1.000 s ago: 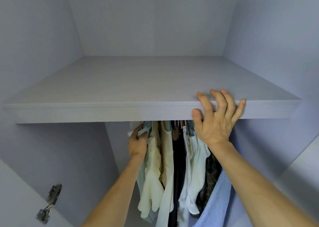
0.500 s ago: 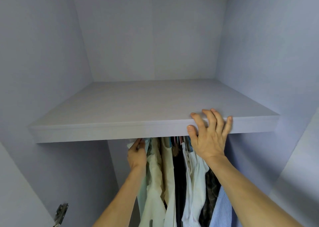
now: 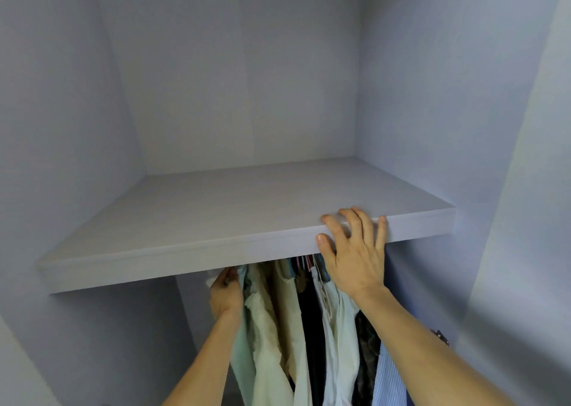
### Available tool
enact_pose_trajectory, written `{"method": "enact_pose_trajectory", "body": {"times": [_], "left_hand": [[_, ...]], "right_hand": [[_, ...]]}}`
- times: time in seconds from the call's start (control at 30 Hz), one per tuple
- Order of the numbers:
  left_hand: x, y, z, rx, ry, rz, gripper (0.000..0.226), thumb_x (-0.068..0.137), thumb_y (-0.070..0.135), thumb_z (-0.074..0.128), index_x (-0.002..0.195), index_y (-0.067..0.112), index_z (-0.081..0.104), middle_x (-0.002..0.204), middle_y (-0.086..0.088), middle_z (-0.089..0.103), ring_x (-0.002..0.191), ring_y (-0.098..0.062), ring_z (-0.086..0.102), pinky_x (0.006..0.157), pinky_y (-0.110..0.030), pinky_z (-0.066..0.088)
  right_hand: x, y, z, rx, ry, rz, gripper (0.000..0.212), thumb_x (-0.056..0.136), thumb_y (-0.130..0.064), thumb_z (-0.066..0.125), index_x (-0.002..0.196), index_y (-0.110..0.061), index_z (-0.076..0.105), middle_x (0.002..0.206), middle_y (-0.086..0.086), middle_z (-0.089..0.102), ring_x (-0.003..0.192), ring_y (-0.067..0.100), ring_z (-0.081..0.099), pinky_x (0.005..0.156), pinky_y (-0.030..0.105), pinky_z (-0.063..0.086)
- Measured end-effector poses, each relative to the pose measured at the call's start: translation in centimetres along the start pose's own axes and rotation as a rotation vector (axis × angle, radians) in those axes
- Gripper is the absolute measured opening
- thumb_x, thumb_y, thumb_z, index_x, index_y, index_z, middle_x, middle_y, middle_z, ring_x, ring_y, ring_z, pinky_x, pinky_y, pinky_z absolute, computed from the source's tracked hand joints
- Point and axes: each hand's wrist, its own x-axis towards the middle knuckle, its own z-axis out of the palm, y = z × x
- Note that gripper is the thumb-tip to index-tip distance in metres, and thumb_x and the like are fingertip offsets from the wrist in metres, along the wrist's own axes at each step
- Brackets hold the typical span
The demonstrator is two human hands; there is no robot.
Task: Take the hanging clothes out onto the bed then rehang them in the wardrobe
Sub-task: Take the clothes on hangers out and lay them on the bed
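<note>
Resting on the front edge of the shelf (image 3: 247,201), towards its right corner, the right hand (image 3: 355,260) lies flat and wide. Its four fingers are spread over the top lip, its thumb presses the front face, and it holds nothing. The shelf is one thick, flat board with a matte, faintly grained pale lilac-grey finish, like the smooth walls of the wardrobe (image 3: 231,81) around it.

The clothes (image 3: 336,328) hang in a tight bunch below the shelf's front edge. About seven can be told apart, though they are packed too close for a sure count. From left to right they are a pale green garment (image 3: 236,359), two crumpled cream ones, a black one, a thin whitish one, a dark patterned one and a blue-and-white striped shirt (image 3: 387,381). A few thin hangers (image 3: 304,262) show just under the board.

The left hand (image 3: 225,294) reaches up under the shelf and grips the top of the pale green garment, its fingertips partly hidden by the board. One small metal hinge (image 3: 440,336) sits on the right wall.
</note>
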Motion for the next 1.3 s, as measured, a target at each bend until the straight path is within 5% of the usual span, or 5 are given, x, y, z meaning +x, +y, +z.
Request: {"method": "enact_pose_trajectory", "body": {"times": [0.47, 0.63, 0.87, 1.07, 1.3], "left_hand": [[-0.4, -2.7, -1.7, 0.111, -0.122, 0.017, 0.032, 0.102, 0.028, 0.05, 0.128, 0.019, 0.067, 0.135, -0.006, 0.062, 0.124, -0.028, 0.056, 0.1, -0.024, 0.036], [0.2, -3.3, -1.7, 0.078, -0.132, 0.005, 0.034, 0.102, 0.03, 0.052, 0.132, 0.02, 0.064, 0.137, 0.0, 0.06, 0.128, -0.022, 0.053, 0.107, -0.025, 0.036], [0.3, -3.9, 0.0, 0.009, -0.088, -0.018, 0.03, 0.102, 0.025, 0.054, 0.127, 0.018, 0.068, 0.129, 0.005, 0.063, 0.119, -0.011, 0.053, 0.104, -0.021, 0.036], [0.6, -4.7, -0.4, 0.047, -0.054, -0.024, 0.03, 0.102, 0.02, 0.053, 0.127, 0.021, 0.068, 0.118, 0.012, 0.062, 0.117, -0.007, 0.052, 0.1, -0.018, 0.035], [0.7, -4.4, 0.4, 0.09, 0.048, -0.008, 0.031, 0.103, 0.024, 0.048, 0.128, 0.024, 0.066, 0.13, 0.004, 0.062, 0.116, -0.011, 0.054, 0.1, -0.022, 0.038]], "right_hand": [[-5.7, -2.5, 2.4, 0.123, 0.074, -0.012, 0.065, 0.093, -0.033, 0.052, 0.153, -0.017, 0.033, 0.161, 0.021, 0.017, 0.152, 0.035, 0.009, 0.122, 0.055, 0.009], [-12.8, -5.6, 7.1, 0.416, -0.484, 0.003, 0.048, 0.091, -0.042, 0.047, 0.135, -0.025, 0.038, 0.13, -0.001, 0.054, 0.119, 0.026, 0.053, 0.091, 0.043, 0.051], [-8.1, -10.9, 11.1, 0.086, -0.618, -0.023, 0.058, 0.092, -0.064, 0.034, 0.088, -0.019, 0.07, 0.089, 0.0, 0.071, 0.103, 0.025, 0.052, 0.082, 0.041, 0.034], [-6.3, -11.5, 13.6, 0.289, -0.957, -0.056, 0.036, 0.1, -0.035, 0.039, 0.117, -0.009, 0.059, 0.113, 0.011, 0.067, 0.101, 0.03, 0.065, 0.072, 0.03, 0.042], [-7.1, -10.1, 13.4, 0.845, -0.997, 0.155, 0.039, 0.104, -0.022, 0.031, 0.139, -0.006, 0.037, 0.085, 0.01, 0.066, 0.066, 0.023, 0.07, 0.054, 0.033, 0.056]]}}
